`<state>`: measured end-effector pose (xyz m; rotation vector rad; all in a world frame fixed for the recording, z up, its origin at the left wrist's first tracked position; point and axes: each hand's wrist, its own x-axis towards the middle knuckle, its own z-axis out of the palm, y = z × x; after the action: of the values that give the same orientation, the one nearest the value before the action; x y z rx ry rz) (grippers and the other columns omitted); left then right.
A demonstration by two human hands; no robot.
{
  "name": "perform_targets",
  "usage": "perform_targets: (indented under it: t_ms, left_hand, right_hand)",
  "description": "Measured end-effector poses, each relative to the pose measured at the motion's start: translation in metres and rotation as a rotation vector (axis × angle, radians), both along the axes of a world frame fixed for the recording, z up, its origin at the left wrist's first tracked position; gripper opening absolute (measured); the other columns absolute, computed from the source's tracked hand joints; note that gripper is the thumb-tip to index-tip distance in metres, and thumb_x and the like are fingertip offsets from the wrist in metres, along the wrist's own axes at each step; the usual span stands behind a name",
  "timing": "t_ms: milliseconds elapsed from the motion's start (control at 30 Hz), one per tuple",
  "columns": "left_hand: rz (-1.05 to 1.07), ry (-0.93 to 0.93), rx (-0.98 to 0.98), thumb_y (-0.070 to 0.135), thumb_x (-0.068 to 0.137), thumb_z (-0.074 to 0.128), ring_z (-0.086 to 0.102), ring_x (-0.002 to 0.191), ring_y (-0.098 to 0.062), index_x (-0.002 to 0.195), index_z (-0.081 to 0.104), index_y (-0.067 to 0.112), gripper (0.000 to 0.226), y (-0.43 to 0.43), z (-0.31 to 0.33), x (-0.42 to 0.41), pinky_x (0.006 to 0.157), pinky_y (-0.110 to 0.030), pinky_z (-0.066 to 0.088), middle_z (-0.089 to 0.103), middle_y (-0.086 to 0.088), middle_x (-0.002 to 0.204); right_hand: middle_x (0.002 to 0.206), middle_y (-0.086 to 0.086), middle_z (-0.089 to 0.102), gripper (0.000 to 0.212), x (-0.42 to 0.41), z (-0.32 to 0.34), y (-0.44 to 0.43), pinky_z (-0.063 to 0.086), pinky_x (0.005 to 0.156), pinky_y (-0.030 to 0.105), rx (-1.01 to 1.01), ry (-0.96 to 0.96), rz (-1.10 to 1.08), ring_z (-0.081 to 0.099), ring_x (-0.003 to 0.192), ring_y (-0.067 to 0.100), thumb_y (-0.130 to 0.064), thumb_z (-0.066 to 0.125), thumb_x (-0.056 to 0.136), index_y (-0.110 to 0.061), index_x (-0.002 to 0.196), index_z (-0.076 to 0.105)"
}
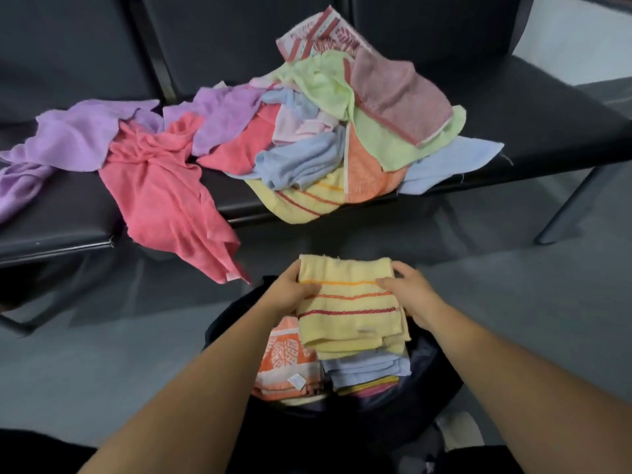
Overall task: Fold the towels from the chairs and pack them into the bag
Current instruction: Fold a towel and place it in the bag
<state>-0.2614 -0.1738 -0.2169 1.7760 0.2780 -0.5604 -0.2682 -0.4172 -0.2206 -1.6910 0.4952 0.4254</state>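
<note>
the folded pale-yellow terry towel with orange and red stripes (347, 302) sits right over the mouth of the dark open fabric bag (434, 364), held level between both hands. the left hand (290, 292) clasps its left edge, thumb on top and fingers curled under; the right hand (407, 292) clasps the right edge the same way, closed on the cloth. the towel's stripes run from hand to hand and its longer side runs away from the person, so each hand is equally near and the drop is straight down.

inside the bag, directly below the towel, lies a stack of folded blue and yellow towels (366, 367); to the left of that stack, still inside the bag, stands a folded orange towel with a white leaf print (287, 357). i judge the yellow towel is meant to land on the blue stack, where the room looks free; the bag's rim sits close on the right and near sides, so the edges may catch if it shifts.

beyond the bag, on the black padded chairs (547, 107), waits a loose heap of unfolded towels (342, 131), and a coral-pink towel (164, 200) hangs off the seat front towards the bag. much remains to be folded.
</note>
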Motion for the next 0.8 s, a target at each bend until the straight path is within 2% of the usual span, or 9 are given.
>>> perform_targets:
  t_ms: [100, 167, 233, 367, 467, 533, 567, 700, 800]
  left_hand:
    - [-0.03, 0.126, 0.076, 0.014, 0.096, 0.066, 0.069, 0.103, -0.031, 0.135, 0.049, 0.029, 0.045, 0.0, -0.045, -0.009, 0.077, -0.046, 0.062, 0.067, -0.011, 0.119]
    - [-0.032, 0.176, 0.104, 0.018, 0.094, 0.069, 0.069, 0.103, -0.032, 0.133, 0.05, 0.025, 0.044, 0.0, -0.071, -0.014, 0.085, -0.051, 0.061, 0.067, -0.012, 0.118]
    - [-0.038, 0.19, 0.161, 0.024, 0.091, 0.073, 0.068, 0.105, -0.03, 0.132, 0.048, 0.017, 0.048, -0.002, -0.09, -0.017, 0.09, -0.046, 0.058, 0.067, -0.011, 0.119]
    - [-0.16, 0.126, 0.454, 0.03, 0.094, 0.067, 0.059, 0.108, -0.029, 0.128, 0.045, 0.005, 0.048, -0.001, -0.101, -0.015, 0.078, -0.03, 0.041, 0.059, -0.008, 0.116]
    - [-0.207, 0.038, 0.521, 0.023, 0.093, 0.065, 0.062, 0.096, -0.026, 0.112, 0.062, 0.008, 0.025, 0.01, -0.078, 0.001, 0.073, -0.027, 0.041, 0.066, -0.007, 0.103]
    - [-0.168, -0.029, 0.444, 0.013, 0.091, 0.064, 0.066, 0.079, -0.022, 0.089, 0.069, 0.01, 0.006, 0.016, -0.049, 0.016, 0.067, -0.027, 0.051, 0.071, -0.005, 0.082]
    - [-0.127, -0.066, 0.38, 0.009, 0.092, 0.062, 0.067, 0.072, -0.019, 0.082, 0.068, 0.01, 0.011, 0.017, -0.031, 0.023, 0.065, -0.026, 0.053, 0.071, -0.003, 0.075]
    - [-0.066, -0.257, 0.224, 0.007, 0.094, 0.061, 0.064, 0.058, -0.007, 0.078, 0.065, 0.01, 0.017, 0.016, 0.057, 0.057, 0.063, -0.026, 0.053, 0.07, 0.003, 0.065]
    - [-0.041, -0.394, 0.187, 0.007, 0.091, 0.06, 0.065, 0.066, -0.015, 0.078, 0.064, 0.014, 0.015, 0.018, 0.116, 0.08, 0.067, -0.028, 0.052, 0.073, -0.012, 0.074]
  right_hand:
    - [0.11, 0.007, 0.071, 0.036, 0.0, -0.036, -0.002, 0.054, 0.05, 0.023, -0.069, 0.149, 0.063, 0.072, 0.085, 0.018, -0.011, 0.065, 0.098, -0.022, 0.131, 0.057]
    - [0.122, 0.009, 0.069, 0.046, 0.002, -0.064, -0.003, 0.061, 0.064, 0.03, -0.14, 0.207, 0.118, 0.071, 0.096, 0.022, -0.012, 0.068, 0.096, -0.019, 0.139, 0.054]
    - [0.13, 0.011, 0.064, 0.054, 0.001, -0.086, -0.002, 0.06, 0.085, 0.042, -0.249, 0.212, 0.134, 0.068, 0.102, 0.026, -0.012, 0.072, 0.093, -0.013, 0.143, 0.051]
    - [0.114, 0.025, 0.065, 0.038, 0.003, -0.091, 0.0, 0.052, 0.077, 0.043, -0.571, 0.148, 0.166, 0.064, 0.092, 0.036, -0.008, 0.065, 0.094, 0.007, 0.128, 0.056]
    - [0.095, 0.035, 0.063, 0.025, 0.021, -0.061, 0.007, 0.048, 0.067, 0.042, -0.576, 0.056, 0.216, 0.06, 0.076, 0.035, -0.004, 0.059, 0.09, 0.015, 0.105, 0.063]
    - [0.091, 0.031, 0.064, 0.018, 0.037, -0.03, 0.02, 0.054, 0.077, 0.05, -0.539, -0.001, 0.251, 0.064, 0.08, 0.038, -0.008, 0.058, 0.088, 0.008, 0.082, 0.064]
    - [0.09, 0.027, 0.067, 0.017, 0.045, -0.011, 0.029, 0.055, 0.08, 0.048, -0.519, -0.034, 0.272, 0.066, 0.085, 0.038, -0.01, 0.059, 0.087, 0.003, 0.077, 0.065]
    - [0.09, 0.012, 0.075, 0.017, 0.071, 0.07, 0.063, 0.054, 0.067, 0.031, -0.365, -0.083, 0.349, 0.071, 0.079, 0.023, -0.016, 0.06, 0.092, -0.005, 0.094, 0.072]
    - [0.091, 0.014, 0.075, 0.012, 0.094, 0.129, 0.078, 0.056, 0.065, 0.032, -0.261, -0.211, 0.33, 0.071, 0.073, 0.023, -0.012, 0.058, 0.095, -0.006, 0.095, 0.068]
